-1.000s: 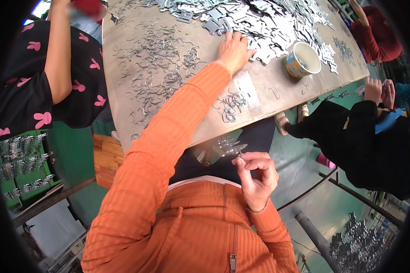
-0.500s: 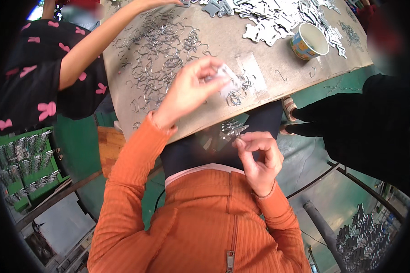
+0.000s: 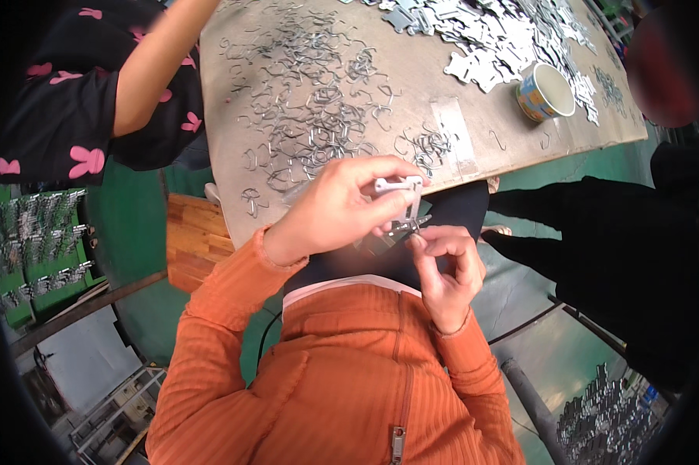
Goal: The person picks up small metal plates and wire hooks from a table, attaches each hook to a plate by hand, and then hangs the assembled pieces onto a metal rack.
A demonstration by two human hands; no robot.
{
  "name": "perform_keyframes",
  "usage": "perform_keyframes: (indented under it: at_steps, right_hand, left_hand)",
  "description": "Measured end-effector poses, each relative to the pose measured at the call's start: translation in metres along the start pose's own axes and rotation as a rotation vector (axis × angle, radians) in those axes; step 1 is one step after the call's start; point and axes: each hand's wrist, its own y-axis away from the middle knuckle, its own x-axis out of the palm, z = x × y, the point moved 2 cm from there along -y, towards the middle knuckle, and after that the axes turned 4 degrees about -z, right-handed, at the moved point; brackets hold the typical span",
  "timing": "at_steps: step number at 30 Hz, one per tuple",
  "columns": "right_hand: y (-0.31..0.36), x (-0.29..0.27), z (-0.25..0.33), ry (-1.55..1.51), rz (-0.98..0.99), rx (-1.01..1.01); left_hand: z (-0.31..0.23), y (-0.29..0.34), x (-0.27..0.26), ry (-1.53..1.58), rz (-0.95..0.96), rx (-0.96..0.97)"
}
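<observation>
My left hand (image 3: pixel 353 200) is closed around a flat grey metal plate (image 3: pixel 400 186) with cut-out edges, held just past the table's front edge. Close beside it, my right hand (image 3: pixel 449 267) pinches a thin metal hook (image 3: pixel 416 231) between thumb and forefinger. Several small metal pieces (image 3: pixel 396 235) hang or sit at that hook, and the plate's lower end meets them; my left fingers hide part of this. On the table (image 3: pixel 411 62) behind my hands lie many loose wire hooks (image 3: pixel 318 116), with a small heap of hooks (image 3: pixel 431 147) nearer the edge.
A pile of flat metal plates (image 3: pixel 504 46) covers the back right, near a paper cup (image 3: pixel 547 91). A co-worker's arm (image 3: pixel 160 70) reaches over the left side. Someone in dark trousers (image 3: pixel 582 225) stands at right. A wooden stool (image 3: pixel 198 240) and racks of metal parts (image 3: pixel 609 422) stand below.
My left hand has come down and toward me from over the table, bringing the plate to the hook in my right hand. The right hand stays nearly in place. The view has shifted slightly.
</observation>
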Motion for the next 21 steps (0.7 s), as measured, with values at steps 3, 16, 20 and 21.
perform_keyframes:
  at_steps: [3, 16, 20, 21]
  right_hand:
    - [0.003, 0.002, -0.003, 0.003, 0.012, -0.012]
    - [-0.027, -0.011, -0.023, -0.046, 0.041, 0.017]
    - [-0.09, 0.009, -0.032, 0.192, 0.245, 0.017]
    - [-0.108, 0.025, -0.031, 0.226, 0.323, -0.062]
  left_hand:
    - [0.005, 0.001, 0.002, 0.019, 0.022, 0.02]
    - [0.015, 0.021, 0.005, -0.301, -0.13, 0.395]
    - [0.022, 0.027, 0.007, -0.281, -0.164, 0.451]
    - [0.024, 0.027, 0.008, -0.266, -0.166, 0.439]
